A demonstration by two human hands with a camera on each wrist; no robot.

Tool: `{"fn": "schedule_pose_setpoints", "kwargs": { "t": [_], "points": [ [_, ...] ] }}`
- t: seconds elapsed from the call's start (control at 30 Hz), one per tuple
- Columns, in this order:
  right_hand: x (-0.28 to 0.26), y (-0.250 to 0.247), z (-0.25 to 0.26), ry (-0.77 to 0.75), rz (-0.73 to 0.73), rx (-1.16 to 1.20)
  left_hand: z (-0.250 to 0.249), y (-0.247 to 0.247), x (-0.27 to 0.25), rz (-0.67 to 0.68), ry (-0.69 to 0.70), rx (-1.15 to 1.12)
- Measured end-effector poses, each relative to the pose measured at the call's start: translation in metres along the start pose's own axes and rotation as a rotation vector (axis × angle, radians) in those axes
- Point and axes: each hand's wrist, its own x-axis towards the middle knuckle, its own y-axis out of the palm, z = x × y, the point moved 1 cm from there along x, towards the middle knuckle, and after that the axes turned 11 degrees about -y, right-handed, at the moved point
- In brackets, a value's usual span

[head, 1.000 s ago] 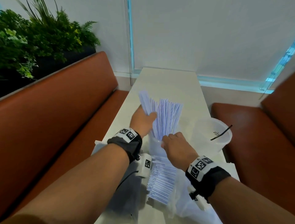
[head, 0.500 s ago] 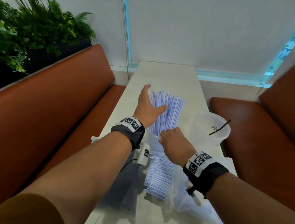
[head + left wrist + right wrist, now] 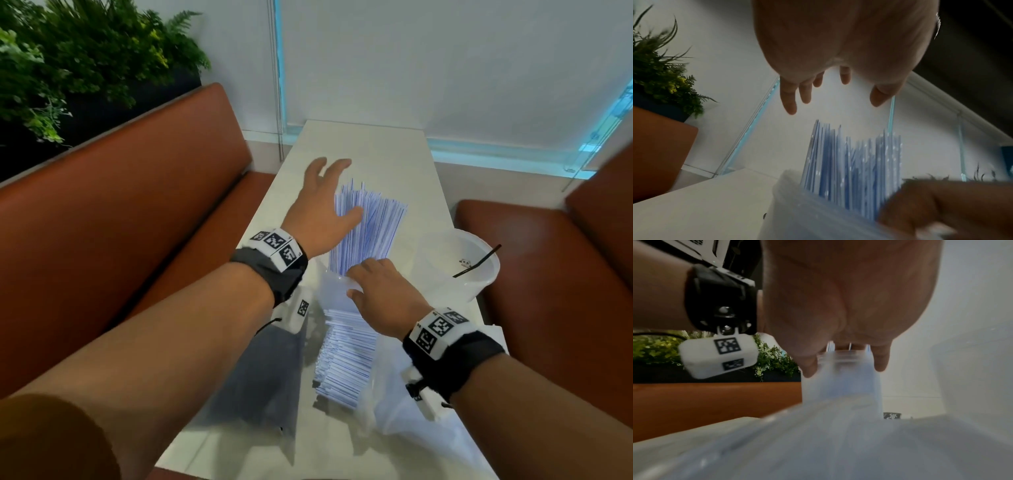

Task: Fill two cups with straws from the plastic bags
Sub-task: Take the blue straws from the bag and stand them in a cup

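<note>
A bundle of white paper-wrapped straws with blue stripes (image 3: 371, 222) stands fanned out in a clear plastic cup (image 3: 334, 287) in the middle of the white table (image 3: 363, 144). My right hand (image 3: 359, 281) grips this cup at its rim, thumb and fingers on either side of the cup (image 3: 846, 369). My left hand (image 3: 325, 185) is open with fingers spread, against the upper left side of the straws (image 3: 855, 162). A second clear cup (image 3: 459, 270) stands to the right with one black straw (image 3: 478, 260) in it. More wrapped straws (image 3: 346, 359) lie in a plastic bag below my right hand.
A crumpled clear bag (image 3: 421, 431) lies at the near right, a flatter grey-looking bag (image 3: 263, 377) at the near left. Brown bench seats (image 3: 144, 219) flank the table on both sides. Plants (image 3: 78, 58) stand behind the left bench.
My left hand has let go of the straw bundle, opened its fingers and moved up and away along the straws. The straws now stand in the cup, which my right hand still holds.
</note>
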Motion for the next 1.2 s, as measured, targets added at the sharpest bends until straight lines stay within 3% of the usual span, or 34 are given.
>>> {"fn": "schedule_pose_setpoints", "kwargs": {
  "t": [0.07,0.13,0.17,0.2,0.27,0.33,0.43,0.53,0.63,0.87,1.2],
  "points": [
    [-0.010,-0.009,0.007,-0.028,-0.271,0.043,0.001,-0.013,-0.022,-0.105,0.065,-0.032],
    [-0.024,-0.013,0.012,0.046,-0.470,-0.022,0.003,-0.019,-0.047,-0.094,0.115,-0.015],
    [-0.031,-0.012,0.012,0.152,-0.439,-0.043,0.004,-0.018,-0.059,-0.026,0.120,0.025],
    [-0.036,-0.007,0.010,0.291,-0.320,-0.041,0.004,-0.014,-0.070,0.075,0.112,0.077],
    [-0.045,0.004,0.003,0.546,0.035,-0.047,0.006,0.001,-0.088,0.311,0.104,0.226],
    [-0.049,0.010,-0.001,0.632,0.215,-0.067,0.010,0.024,-0.101,0.509,0.144,0.414],
    [-0.045,0.017,-0.005,0.633,0.263,0.039,0.013,0.058,-0.114,0.654,0.221,0.541],
    [-0.044,0.016,-0.010,0.632,0.223,0.189,0.012,0.081,-0.118,0.637,0.250,0.539],
    [-0.045,0.010,-0.011,0.616,0.258,0.252,0.014,0.094,-0.116,0.630,0.191,0.567],
    [-0.044,0.004,-0.005,0.584,0.172,0.305,0.021,0.109,-0.115,0.617,0.081,0.650],
    [-0.045,0.002,-0.002,0.530,0.082,0.262,0.019,0.095,-0.110,0.578,0.208,0.861]
  ]
}}
